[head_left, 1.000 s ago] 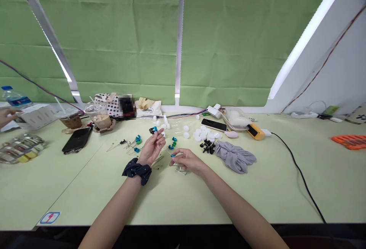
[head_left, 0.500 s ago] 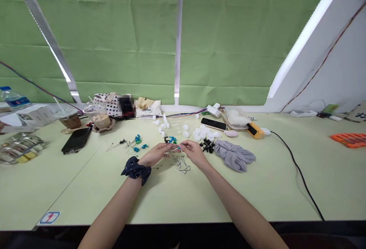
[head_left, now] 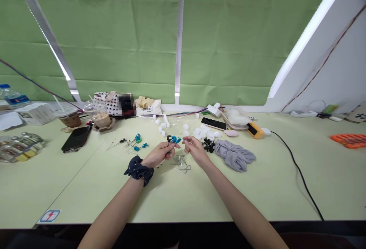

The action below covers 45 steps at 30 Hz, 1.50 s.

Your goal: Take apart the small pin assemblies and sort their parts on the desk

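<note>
My left hand (head_left: 159, 155), with a dark scrunchie (head_left: 139, 170) at its wrist, is closed in a pinch. A small teal fitting (head_left: 170, 151) shows between its fingers; the rest of that piece is hidden. Right beyond these fingertips lies a cluster of blue fittings (head_left: 175, 139) with some black ones. My right hand (head_left: 196, 151) hovers a little to the right, fingers loosely curled and tips apart, with nothing visible in them. Bent metal rods (head_left: 181, 164) lie between and below the hands. Black plastic pieces (head_left: 208, 145) sit beside my right hand.
Wires with blue and black fittings (head_left: 137, 144) lie to the left. White caps (head_left: 203, 131), a phone (head_left: 214, 123) and a grey cloth (head_left: 235, 155) are at right. Drink cups (head_left: 100, 119), a black phone (head_left: 76, 139) and glass bottles (head_left: 21, 146) stand further left.
My hands have come apart: the right has let go of the thin piece both were holding and drawn slightly right. My left hand has turned and closed more. A hand at the far left edge is gone.
</note>
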Motion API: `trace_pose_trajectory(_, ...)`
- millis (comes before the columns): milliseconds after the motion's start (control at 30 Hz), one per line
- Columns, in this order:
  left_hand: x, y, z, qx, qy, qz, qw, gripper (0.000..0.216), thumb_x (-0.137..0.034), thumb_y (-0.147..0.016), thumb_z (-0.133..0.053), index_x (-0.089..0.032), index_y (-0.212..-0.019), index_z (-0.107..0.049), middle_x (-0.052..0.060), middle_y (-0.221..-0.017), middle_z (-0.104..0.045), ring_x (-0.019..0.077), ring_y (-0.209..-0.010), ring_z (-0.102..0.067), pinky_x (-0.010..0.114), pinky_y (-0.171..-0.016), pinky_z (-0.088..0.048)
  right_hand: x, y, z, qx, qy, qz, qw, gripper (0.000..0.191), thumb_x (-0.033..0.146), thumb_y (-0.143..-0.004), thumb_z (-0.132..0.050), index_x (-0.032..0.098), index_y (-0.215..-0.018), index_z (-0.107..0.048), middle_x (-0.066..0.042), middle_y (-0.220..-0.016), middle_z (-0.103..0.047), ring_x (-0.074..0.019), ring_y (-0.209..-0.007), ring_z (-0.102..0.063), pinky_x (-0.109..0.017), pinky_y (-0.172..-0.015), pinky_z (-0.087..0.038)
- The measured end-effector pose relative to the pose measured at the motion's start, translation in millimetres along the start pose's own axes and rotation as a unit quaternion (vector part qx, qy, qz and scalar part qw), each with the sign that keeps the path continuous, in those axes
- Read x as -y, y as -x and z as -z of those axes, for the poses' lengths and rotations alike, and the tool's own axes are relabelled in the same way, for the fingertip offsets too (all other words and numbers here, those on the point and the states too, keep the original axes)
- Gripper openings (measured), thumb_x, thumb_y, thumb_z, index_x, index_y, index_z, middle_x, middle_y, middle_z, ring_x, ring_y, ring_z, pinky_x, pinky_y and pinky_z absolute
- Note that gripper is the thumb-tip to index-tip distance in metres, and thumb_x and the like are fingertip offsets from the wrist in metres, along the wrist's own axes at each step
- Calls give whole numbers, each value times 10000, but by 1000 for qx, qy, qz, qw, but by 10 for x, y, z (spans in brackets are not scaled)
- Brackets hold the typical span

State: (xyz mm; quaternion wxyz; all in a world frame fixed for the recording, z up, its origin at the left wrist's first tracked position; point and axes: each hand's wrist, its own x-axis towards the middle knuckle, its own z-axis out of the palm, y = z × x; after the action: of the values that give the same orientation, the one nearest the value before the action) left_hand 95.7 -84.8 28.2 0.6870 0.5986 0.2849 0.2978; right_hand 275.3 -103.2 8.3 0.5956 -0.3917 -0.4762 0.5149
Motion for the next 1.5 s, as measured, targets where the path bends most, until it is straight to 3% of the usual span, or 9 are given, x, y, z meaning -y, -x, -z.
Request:
trace_pose_trajectory(167, 3, -10, -27, -38, 17, -9, 999, 323, -446, -794, -556, -136, -877, -520, -25, -622, -470, 50, -483, -308, 182, -461, -241, -10, 13, 18, 41, 23, -29, 998, 400, 523, -655, -642, 152, -788, -573, -36, -698, -583, -121, -586, -541, -279, -554, -477)
trace_pose_trajectory(233, 6, -12, -42, -49, 19, -13, 999, 314, -448, -785, -564, -147, -829, -489, -30, -627, -470, 48, -483, -323, 180, -460, -244, 7, 40, 22, 62, 55, -45, 996, 411, 532, -681, -617, 149, -824, -583, -41, -670, -611, -132, -574, -567, -243, -492, -447)
trace_pose_trajectory(333, 15, -16, -59, -56, 11, -19, 998, 323, -461, -780, -561, -153, -801, -463, -39, -618, -462, 45, -473, -320, 181, -448, -229, 28, 68, 18, 96, 86, -60, 990, 417, 522, -722, -585, 135, -879, -608, -26, -621, -617, -61, -390, -435, -188, -375, -292)
trace_pose_trajectory(433, 36, -22, -67, -53, -10, -23, 998, 334, -476, -787, -544, -154, -826, -461, -43, -606, -465, 43, -464, -305, 183, -450, -223, 29, 74, 3, 117, 62, -68, 989, 412, 490, -709, -618, 111, -870, -635, -20, -608, -605, -19, -348, -303, -197, -375, -205)
trace_pose_trajectory(700, 53, -21, -106, -63, -76, -31, 995, 356, -506, -807, -495, -161, -878, -447, -39, -606, -474, 54, -476, -327, 190, -465, -244, 45, 83, -13, 118, -18, -131, 984, 351, 416, -652, -696, 106, -808, -641, 12, -581, -535, -14, -389, -295, -208, -421, -159)
trace_pose_trajectory(867, 27, -21, -160, -76, -138, -79, 984, 322, -486, -816, -488, -170, -853, -438, -37, -594, -479, 75, -489, -371, 208, -478, -275, 49, 75, 23, 138, -74, -205, 966, 304, 348, -632, -726, 104, -781, -623, 37, -561, -483, -4, -397, -239, -204, -432, -140)
trace_pose_trajectory(1100, 81, -47, -140, -96, -247, -136, 955, 236, -421, -852, -437, -195, -797, -400, -43, -566, -489, 109, -538, -452, 235, -567, -344, 75, 73, 51, 180, -110, -247, 946, 267, 310, -669, -695, 104, -803, -591, 78, -513, -371, -8, -399, -168, -203, -438, -102)
trace_pose_trajectory(1267, 80, -36, -150, -104, -279, -137, 945, 209, -398, -860, -423, -199, -803, -395, -50, -552, -486, 104, -510, -433, 231, -559, -331, 73, 79, 55, 197, -99, -230, 948, 258, 344, -703, -659, 125, -796, -560, 91, -490, -318, -16, -387, -145, -208, -430, -97)
trace_pose_trajectory(1500, 61, -28, -163, -106, -280, -124, 946, 240, -421, -850, -432, -180, -853, -438, -49, -543, -457, 101, -497, -386, 223, -516, -295, 25, 109, -15, 138, 36, -136, 981, 306, 452, -718, -587, 147, -733, -563, 76, -475, -321, -39, -389, -191, -207, -421, -140)
